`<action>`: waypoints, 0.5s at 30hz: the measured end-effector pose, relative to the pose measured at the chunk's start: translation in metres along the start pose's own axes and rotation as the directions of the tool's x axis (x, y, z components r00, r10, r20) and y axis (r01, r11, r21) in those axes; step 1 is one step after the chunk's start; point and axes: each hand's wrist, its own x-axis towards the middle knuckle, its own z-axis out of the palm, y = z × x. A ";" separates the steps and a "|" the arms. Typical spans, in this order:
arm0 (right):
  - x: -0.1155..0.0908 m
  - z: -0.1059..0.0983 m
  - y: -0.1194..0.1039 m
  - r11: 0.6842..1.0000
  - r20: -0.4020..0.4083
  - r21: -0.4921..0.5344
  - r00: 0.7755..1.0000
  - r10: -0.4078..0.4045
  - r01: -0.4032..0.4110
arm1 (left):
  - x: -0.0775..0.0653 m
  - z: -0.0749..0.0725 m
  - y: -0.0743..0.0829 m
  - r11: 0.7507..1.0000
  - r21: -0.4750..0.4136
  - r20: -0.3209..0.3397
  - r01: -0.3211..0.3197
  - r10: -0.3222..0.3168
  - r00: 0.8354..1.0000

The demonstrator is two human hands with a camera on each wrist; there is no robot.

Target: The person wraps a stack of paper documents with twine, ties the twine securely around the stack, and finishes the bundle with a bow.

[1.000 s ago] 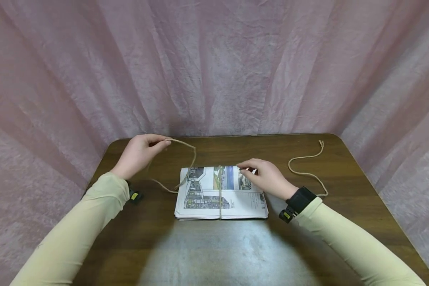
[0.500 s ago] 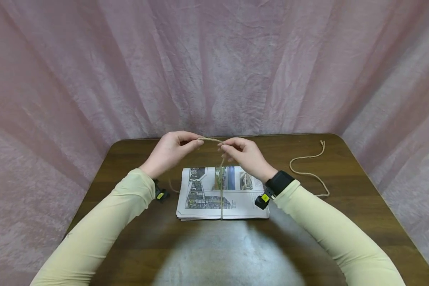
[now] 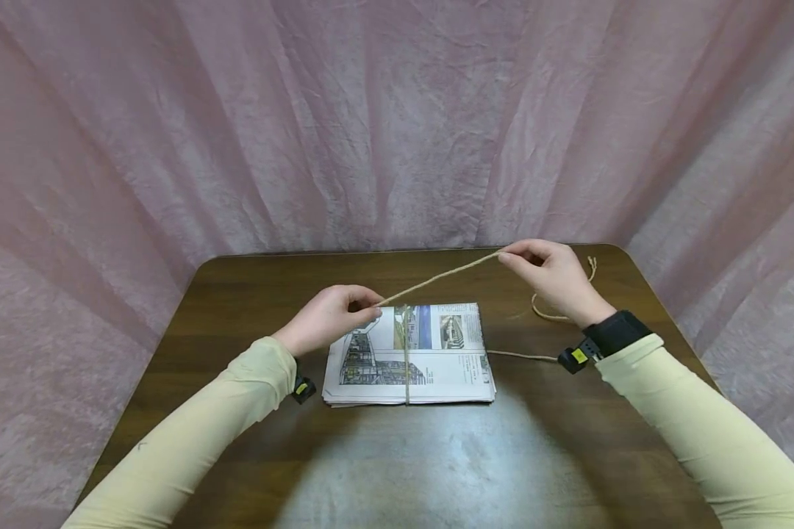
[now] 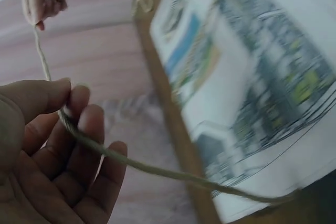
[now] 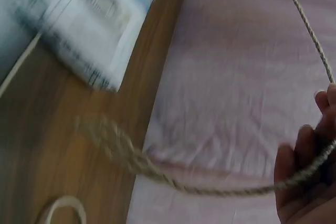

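Observation:
A stack of folded newspapers [image 3: 450, 367] lies on the table with a strand of cord [image 3: 406, 367] running across its middle, front to back. My left hand [image 3: 331, 316] pinches a beige cord [image 3: 443, 275] between thumb and fingers, over the stack's back left corner. Up and to the right, my right hand [image 3: 556, 279] pinches the same cord, and the length between the hands slants upward, nearly straight. Past my right fingers a loose, frayed-looking cord end [image 5: 113, 140] hangs in the right wrist view. From my left fingers the cord sags toward the newspapers in the left wrist view.
Another length of cord [image 3: 523, 355] leads right from under the stack. Its far end [image 3: 592, 266] curls near the table's back right corner, partly behind my right hand. The brown wooden table [image 3: 397, 463] backs onto a pink curtain [image 3: 397, 147].
Both hands came together above the stack with the cord between them. Since then my right hand has swung right, drawing the cord out, while my left has dropped toward the newspapers.

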 end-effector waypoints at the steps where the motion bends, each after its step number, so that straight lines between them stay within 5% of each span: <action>1: -0.002 -0.006 0.004 1.000 -0.002 -0.017 1.000 0.012 -0.012 | 0.000 0.005 -0.002 1.000 0.000 0.020 -0.002 0.002 1.000; 7: -0.015 -0.027 0.025 0.987 0.047 -0.147 0.996 0.074 -0.067 | -0.001 0.038 -0.016 0.993 0.100 0.155 -0.060 0.044 0.987; 15: -0.027 -0.038 0.051 0.920 0.179 -0.391 0.981 0.069 0.007 | -0.006 0.063 -0.034 0.938 0.312 0.242 -0.153 0.077 0.967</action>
